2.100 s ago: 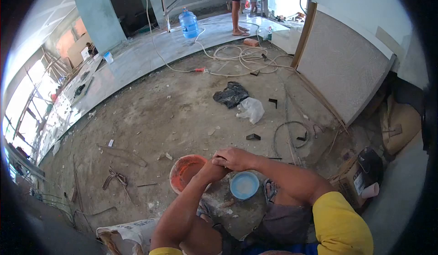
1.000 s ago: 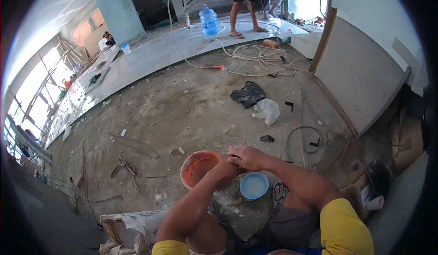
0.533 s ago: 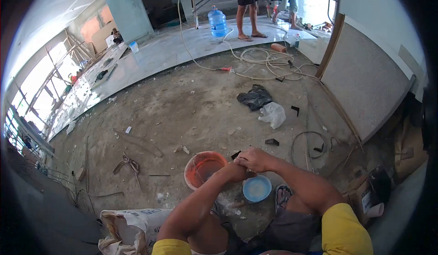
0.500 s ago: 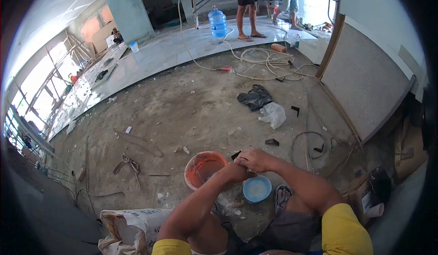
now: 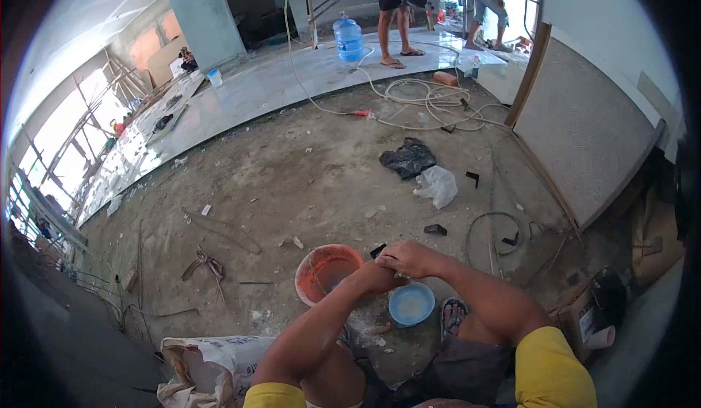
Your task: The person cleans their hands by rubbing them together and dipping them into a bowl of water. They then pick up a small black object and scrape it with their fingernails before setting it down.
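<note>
My right hand (image 5: 407, 258) lies over my left hand (image 5: 381, 276), its fingers folded around it near the wrist. Most of the left hand's fingers are hidden beneath or behind, so their pose cannot be seen. Just left of the hands stands an orange bucket (image 5: 309, 282), partly covered by my left forearm. Below them sits a small blue bowl (image 5: 394, 316) holding something pale. A short black piece (image 5: 377, 250) lies on the floor just beyond my fingers.
Pincers (image 5: 210, 263) lie to the left. An open paper sack (image 5: 248, 349) stands beside my left leg. Ahead are black plastic (image 5: 410, 158), a white plastic bag (image 5: 437, 185), a coiled hose (image 5: 423, 93) and a blue water jug (image 5: 348, 39). Two people stand at the back.
My hands stay together in nearly the same place. At the back, one person has lowered a hand, and the other has shifted right and stands more upright.
</note>
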